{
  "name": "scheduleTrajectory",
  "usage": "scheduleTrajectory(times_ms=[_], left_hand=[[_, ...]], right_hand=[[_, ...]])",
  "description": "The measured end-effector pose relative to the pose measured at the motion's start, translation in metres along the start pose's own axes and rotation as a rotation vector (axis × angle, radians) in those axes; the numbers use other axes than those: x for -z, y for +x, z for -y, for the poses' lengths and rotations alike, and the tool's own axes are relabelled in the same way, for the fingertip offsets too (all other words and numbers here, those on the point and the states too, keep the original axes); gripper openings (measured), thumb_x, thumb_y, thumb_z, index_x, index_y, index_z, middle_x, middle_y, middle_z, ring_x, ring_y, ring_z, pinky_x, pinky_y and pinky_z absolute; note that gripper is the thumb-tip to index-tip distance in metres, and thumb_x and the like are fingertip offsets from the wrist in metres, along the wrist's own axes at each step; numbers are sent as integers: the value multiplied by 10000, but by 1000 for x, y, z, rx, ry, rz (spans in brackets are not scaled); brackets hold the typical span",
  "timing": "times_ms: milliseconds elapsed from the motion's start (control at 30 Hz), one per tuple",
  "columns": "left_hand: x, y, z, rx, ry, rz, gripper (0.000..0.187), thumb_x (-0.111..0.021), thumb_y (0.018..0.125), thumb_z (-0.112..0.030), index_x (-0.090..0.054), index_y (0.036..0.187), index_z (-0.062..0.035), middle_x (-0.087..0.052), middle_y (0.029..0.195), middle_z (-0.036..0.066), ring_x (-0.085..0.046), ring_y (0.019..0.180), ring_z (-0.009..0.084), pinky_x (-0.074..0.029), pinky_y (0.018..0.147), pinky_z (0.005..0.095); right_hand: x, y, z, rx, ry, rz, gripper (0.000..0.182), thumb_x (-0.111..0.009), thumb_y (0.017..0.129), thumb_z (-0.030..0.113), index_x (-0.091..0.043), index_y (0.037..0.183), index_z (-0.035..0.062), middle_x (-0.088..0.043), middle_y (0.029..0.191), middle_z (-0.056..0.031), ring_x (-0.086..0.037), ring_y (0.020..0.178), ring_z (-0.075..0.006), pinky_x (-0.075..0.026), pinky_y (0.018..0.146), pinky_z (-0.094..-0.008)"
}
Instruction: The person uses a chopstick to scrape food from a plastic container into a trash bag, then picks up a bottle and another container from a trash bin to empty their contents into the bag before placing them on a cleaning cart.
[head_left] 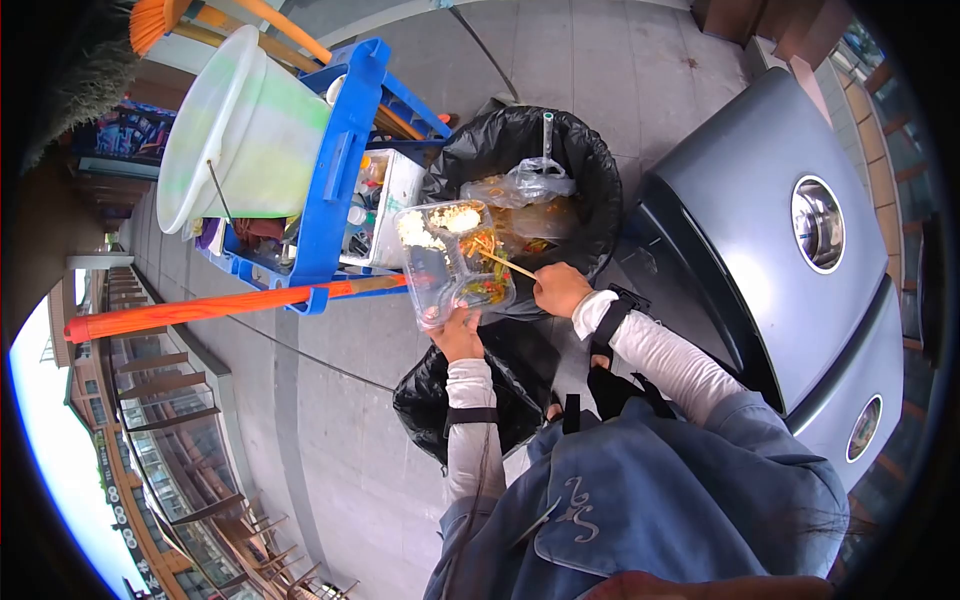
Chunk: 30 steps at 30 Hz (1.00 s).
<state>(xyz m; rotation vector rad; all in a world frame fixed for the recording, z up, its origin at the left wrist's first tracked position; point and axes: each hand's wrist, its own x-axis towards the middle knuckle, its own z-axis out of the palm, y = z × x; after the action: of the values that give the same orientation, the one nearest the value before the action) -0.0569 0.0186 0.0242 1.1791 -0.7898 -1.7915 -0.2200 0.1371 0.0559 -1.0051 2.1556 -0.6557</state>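
Observation:
My left hand [459, 336] grips the lower edge of a clear plastic takeaway container [428, 272], which is tilted and has compartments. White rice [452, 218] lies in its upper part, and colourful food scraps [484, 288] fill the right side. In my right hand [561, 289] are wooden chopsticks [511, 264], their tips in among the scraps. Just beyond the container stands a bin lined with a black bag [597, 165]. Inside it lie clear plastic bags [520, 186] and more food waste. A second black bag [425, 402] sits below my left hand.
At left is a blue cart [345, 165] carrying a whitish bucket [270, 125], with a white box of bottles [402, 188] beside it. An orange handle [200, 310] sticks out leftward. A large grey bin housing [745, 215] stands close on my right.

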Motion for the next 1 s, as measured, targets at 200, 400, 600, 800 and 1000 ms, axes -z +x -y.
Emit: scheduleTrajectory(times_ms=[200,400,600,800,1000], left_hand=[[-5,-3,6,30,-4,-49,534,-537,671,112,-355,1052,-215,-517,973,61,-538,835,202,-449,709,483],[1,3,11,35,-18,-94,522,-532,685,100,-328,1040,-224,-508,972,70,-536,832,203,-447,716,482],[4,8,10,30,-32,-95,539,-508,686,106,-304,1046,-240,-511,962,99,-539,834,228,-425,762,517],[2,6,8,26,-45,-21,525,-528,684,100,-332,1058,-212,-499,999,65,-528,875,198,-483,703,421],[9,9,9,27,-29,-9,545,-529,676,107,-334,1077,-205,-500,1010,58,-526,866,195,-465,719,447]], right_hand=[[2,-9,0,-52,-33,-110,203,-528,713,160,-616,775,-12,-606,746,-227,-598,737,-389,-486,701,-439],[11,-17,-21,-22,56,-259,170,-517,719,145,-579,769,-6,-589,709,-228,-583,707,-394,-474,673,-456],[5,-32,-24,192,221,-202,148,-501,712,117,-581,752,-1,-572,702,-228,-558,698,-404,-450,652,-468],[-13,-28,-20,212,196,-136,152,-502,708,116,-584,763,0,-576,705,-222,-559,697,-402,-448,661,-468],[0,-22,-41,79,37,-176,129,-512,706,114,-564,735,-1,-582,707,-217,-567,699,-396,-450,658,-471]])
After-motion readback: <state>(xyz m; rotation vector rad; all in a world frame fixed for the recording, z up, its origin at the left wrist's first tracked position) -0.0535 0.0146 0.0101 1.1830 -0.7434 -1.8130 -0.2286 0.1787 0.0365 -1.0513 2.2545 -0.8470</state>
